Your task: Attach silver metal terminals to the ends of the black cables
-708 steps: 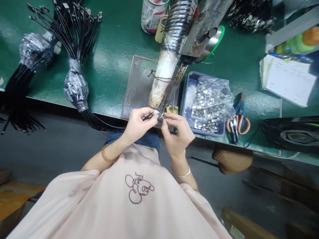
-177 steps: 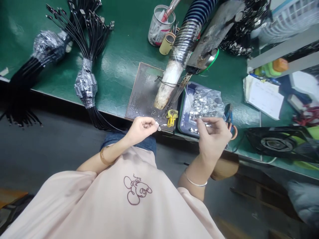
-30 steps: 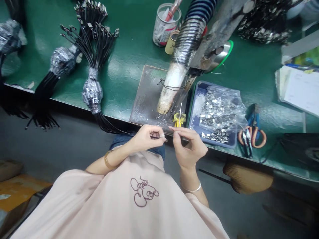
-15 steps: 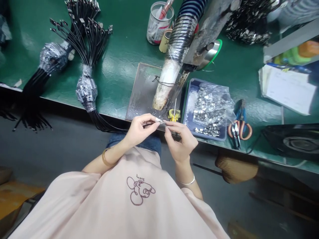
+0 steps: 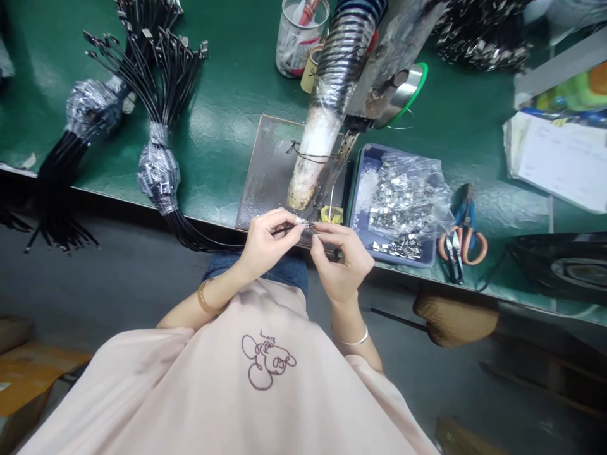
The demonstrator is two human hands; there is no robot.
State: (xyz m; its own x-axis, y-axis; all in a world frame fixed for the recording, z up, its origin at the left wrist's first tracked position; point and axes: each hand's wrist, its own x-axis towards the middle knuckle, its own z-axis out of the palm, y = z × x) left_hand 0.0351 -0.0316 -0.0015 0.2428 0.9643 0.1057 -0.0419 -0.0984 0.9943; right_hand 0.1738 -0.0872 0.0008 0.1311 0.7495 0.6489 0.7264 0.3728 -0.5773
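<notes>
Head view shows held cable [image 5: 283, 230], illegible shirt lettering [image 5: 268, 336].

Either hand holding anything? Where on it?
Left hand pinches a black cable near its metal-tipped end; whether the right hand grips anything can't be told.

Room: bench [image 5: 218, 151] between cable bundle [image 5: 159, 170] and mat [image 5: 270, 158] | blocking: white nozzle [image 5: 313, 136], blue tray [image 5: 429, 254]
</notes>
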